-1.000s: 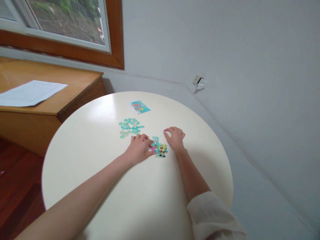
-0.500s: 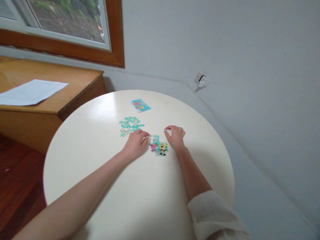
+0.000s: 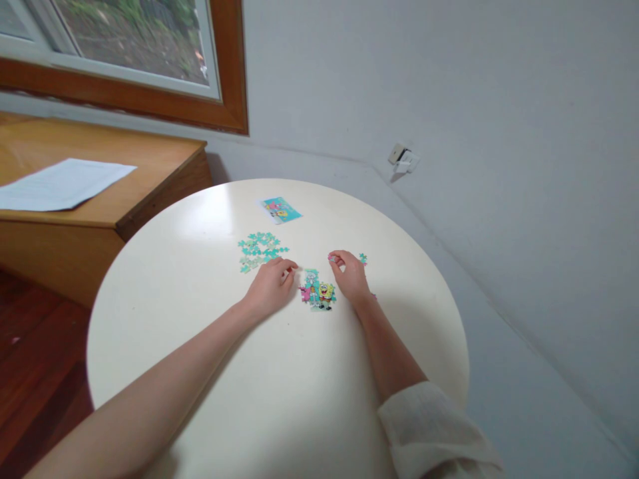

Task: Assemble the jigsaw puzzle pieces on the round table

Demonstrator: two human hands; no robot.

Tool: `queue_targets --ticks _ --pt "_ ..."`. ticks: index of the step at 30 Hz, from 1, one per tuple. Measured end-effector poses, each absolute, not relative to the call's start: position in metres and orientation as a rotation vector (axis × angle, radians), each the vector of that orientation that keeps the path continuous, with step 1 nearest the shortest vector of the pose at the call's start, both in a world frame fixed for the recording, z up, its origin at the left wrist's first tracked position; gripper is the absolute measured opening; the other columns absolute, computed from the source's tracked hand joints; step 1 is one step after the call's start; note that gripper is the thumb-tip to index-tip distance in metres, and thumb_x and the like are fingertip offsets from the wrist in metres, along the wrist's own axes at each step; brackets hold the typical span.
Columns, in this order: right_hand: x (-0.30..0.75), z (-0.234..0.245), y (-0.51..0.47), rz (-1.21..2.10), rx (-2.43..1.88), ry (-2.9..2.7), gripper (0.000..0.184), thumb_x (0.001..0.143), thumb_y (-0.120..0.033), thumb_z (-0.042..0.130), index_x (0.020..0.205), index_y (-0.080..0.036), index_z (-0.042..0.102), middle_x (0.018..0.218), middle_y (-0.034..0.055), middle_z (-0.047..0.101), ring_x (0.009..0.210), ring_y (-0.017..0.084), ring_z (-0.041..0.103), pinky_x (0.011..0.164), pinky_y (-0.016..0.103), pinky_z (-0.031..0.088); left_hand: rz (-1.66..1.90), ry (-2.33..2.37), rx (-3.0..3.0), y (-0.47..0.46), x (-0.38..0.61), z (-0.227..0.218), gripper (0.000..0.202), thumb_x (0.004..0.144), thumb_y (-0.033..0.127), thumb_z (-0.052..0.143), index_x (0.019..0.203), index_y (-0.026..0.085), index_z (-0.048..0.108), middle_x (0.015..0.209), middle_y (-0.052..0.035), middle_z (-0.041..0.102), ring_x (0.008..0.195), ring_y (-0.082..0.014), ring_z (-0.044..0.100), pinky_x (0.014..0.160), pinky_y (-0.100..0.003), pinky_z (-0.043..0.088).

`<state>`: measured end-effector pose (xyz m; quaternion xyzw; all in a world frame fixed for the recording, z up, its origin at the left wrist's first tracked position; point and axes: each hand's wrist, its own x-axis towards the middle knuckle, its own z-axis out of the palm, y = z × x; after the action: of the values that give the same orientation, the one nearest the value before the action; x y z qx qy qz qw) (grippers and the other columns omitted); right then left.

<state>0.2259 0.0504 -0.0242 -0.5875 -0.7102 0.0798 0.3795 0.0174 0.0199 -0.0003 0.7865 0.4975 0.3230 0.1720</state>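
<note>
A partly joined jigsaw puzzle [image 3: 312, 296] with cartoon figures, one yellow and one pink, lies flat on the round white table [image 3: 239, 392]. Just above its right side, my right hand [image 3: 352, 274] pinches a small pink puzzle piece [image 3: 332, 258] between thumb and fingers. My left hand [image 3: 272, 286] rests at the puzzle's left edge, its fingers bent and apart from the thumb, with nothing visible in them. Behind the left hand spreads a cluster of loose teal puzzle pieces [image 3: 259, 245]. Several more loose pieces [image 3: 363, 257] lie beside my right hand, partly hidden by it.
Toward the table's far edge lies a small picture card [image 3: 280, 210] with the same cartoon figures. A wooden ledge [image 3: 170, 150] with a white paper sheet [image 3: 70, 181] stands at the left below a window. On the wall is a socket with a plug [image 3: 405, 161].
My right hand has turned slightly, bringing the pink piece more into view and uncovering loose pieces beyond it. My left hand has barely moved.
</note>
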Motion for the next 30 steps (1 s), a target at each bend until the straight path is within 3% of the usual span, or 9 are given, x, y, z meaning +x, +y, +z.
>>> queue_targets --ticks 9,16,21,25,30 --pt "0.218 -0.024 0.048 0.527 -1.286 -1.521 0.027 0.078 -0.033 0.050 0.091 -0.015 0.065 0.087 0.0082 0.064 0.069 0.016 0.062 0.071 0.033 0.050 0.956 1.377 2.210 0.022 0.018 -0.003 0.026 0.079 0.015 0.041 0.094 0.016 0.063 0.085 -0.0057 0.065 0.080 -0.0175 0.058 0.078 -0.031 0.046" --pt "0.207 -0.019 0.047 0.959 -1.186 -1.259 0.034 0.058 -0.039 0.073 0.083 -0.018 0.066 0.072 0.0038 0.068 0.065 0.016 0.064 0.070 0.034 0.052 0.970 1.379 2.174 0.022 0.018 0.000 0.025 0.079 0.017 0.043 0.093 0.017 0.064 0.084 -0.0055 0.067 0.075 -0.0164 0.059 0.076 -0.029 0.048" --pt "0.203 -0.015 0.042 1.035 -1.149 -1.365 0.027 0.060 -0.040 0.071 0.075 -0.018 0.068 0.066 0.0034 0.068 0.064 0.016 0.063 0.068 0.033 0.052 1.006 1.375 2.128 0.022 0.018 0.001 0.028 0.080 0.019 0.044 0.099 0.015 0.066 0.087 -0.0063 0.068 0.076 -0.0160 0.059 0.078 -0.029 0.048" --pt "0.200 -0.014 0.040 1.031 -1.122 -1.461 0.023 0.062 -0.037 0.069 0.076 -0.019 0.070 0.073 0.0035 0.070 0.069 0.016 0.063 0.069 0.031 0.051 1.023 1.341 2.131 0.022 0.018 0.000 0.031 0.081 0.019 0.045 0.104 0.016 0.065 0.088 -0.0058 0.068 0.076 -0.0154 0.059 0.078 -0.028 0.048" --pt "0.198 -0.012 0.038 1.009 -1.130 -1.531 0.018 0.063 -0.034 0.069 0.075 -0.019 0.070 0.072 0.0034 0.070 0.068 0.016 0.062 0.068 0.030 0.050 1.024 1.296 2.158 0.022 0.018 -0.002 0.029 0.081 0.017 0.045 0.099 0.016 0.067 0.085 -0.0062 0.067 0.076 -0.0154 0.059 0.075 -0.028 0.047"
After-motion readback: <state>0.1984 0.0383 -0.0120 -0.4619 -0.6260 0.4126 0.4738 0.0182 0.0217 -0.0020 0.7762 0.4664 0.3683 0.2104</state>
